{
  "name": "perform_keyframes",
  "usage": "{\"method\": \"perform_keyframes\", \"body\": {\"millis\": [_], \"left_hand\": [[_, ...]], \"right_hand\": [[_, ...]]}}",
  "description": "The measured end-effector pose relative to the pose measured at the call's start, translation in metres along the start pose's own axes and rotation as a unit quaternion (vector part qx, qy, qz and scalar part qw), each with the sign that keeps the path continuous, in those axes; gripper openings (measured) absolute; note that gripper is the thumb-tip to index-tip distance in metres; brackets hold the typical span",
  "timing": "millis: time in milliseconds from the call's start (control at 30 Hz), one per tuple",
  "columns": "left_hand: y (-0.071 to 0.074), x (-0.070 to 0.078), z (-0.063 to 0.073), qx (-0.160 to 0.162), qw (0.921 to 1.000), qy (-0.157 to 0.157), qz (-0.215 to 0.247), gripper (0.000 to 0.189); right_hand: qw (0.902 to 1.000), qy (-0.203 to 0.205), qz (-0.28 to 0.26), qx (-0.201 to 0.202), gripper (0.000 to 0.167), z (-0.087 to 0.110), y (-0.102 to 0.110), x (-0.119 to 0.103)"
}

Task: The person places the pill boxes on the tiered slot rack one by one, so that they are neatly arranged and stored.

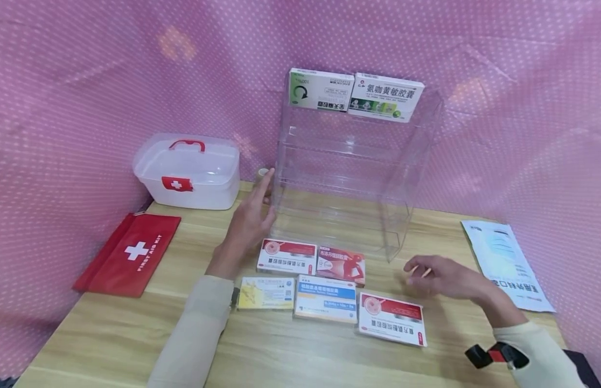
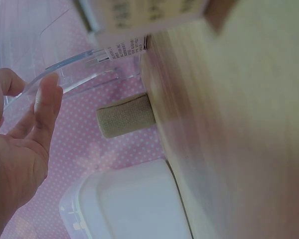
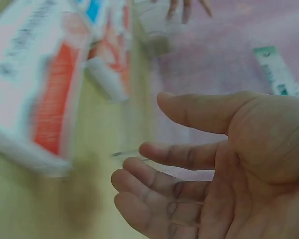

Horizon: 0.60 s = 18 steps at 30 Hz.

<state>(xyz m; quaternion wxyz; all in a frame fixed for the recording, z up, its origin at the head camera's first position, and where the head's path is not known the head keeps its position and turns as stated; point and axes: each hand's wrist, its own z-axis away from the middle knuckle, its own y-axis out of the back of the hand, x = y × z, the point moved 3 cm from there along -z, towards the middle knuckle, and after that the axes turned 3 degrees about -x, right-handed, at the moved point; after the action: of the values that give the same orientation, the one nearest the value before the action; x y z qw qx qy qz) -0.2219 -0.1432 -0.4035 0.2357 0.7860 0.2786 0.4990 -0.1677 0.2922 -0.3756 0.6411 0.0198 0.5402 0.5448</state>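
Has two boxes (image 1: 322,90) up in clear rack (image 1: 351,146)! | Seemingly leaves five boxes (image 1: 326,299) on tabletop (image 1: 281,361) | Touches rack, straight-fingered, with left hand (image 1: 249,218) | Grips nothing with right hand (image 1: 438,277), fingers loose

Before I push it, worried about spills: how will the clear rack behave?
The clear rack is probably stiff: its panels look straight. It might tip, standing tall. White boxes at its top could slide on the glossy plastic.

We stretch our left hand (image 1: 251,215) forward, fingers nearly straight, while our right hand (image 1: 441,276) hovers, its fingers loosely curled.
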Motion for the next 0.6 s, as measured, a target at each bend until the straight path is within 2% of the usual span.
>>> {"method": "perform_keyframes", "body": {"millis": [100, 233, 467, 600], "left_hand": [[0.001, 0.000, 0.000, 0.001, 1.0000, 0.003, -0.003, 0.097], [0.002, 0.000, -0.001, -0.002, 1.0000, 0.000, -0.002, 0.097], [0.001, -0.001, -0.003, -0.004, 1.0000, 0.000, 0.003, 0.097], [0.000, -0.001, -0.002, -0.006, 1.0000, 0.004, 0.004, 0.096]], "right_hand": [[0.9989, -0.026, -0.038, -0.013, 0.042, 0.004, -0.020, 0.018], [0.9987, -0.022, -0.045, -0.006, 0.049, 0.014, -0.042, 0.032], [0.9953, 0.048, -0.084, -0.003, 0.075, 0.027, -0.067, 0.040], [0.9932, 0.073, -0.091, 0.004, 0.071, 0.028, -0.073, 0.042]]}}
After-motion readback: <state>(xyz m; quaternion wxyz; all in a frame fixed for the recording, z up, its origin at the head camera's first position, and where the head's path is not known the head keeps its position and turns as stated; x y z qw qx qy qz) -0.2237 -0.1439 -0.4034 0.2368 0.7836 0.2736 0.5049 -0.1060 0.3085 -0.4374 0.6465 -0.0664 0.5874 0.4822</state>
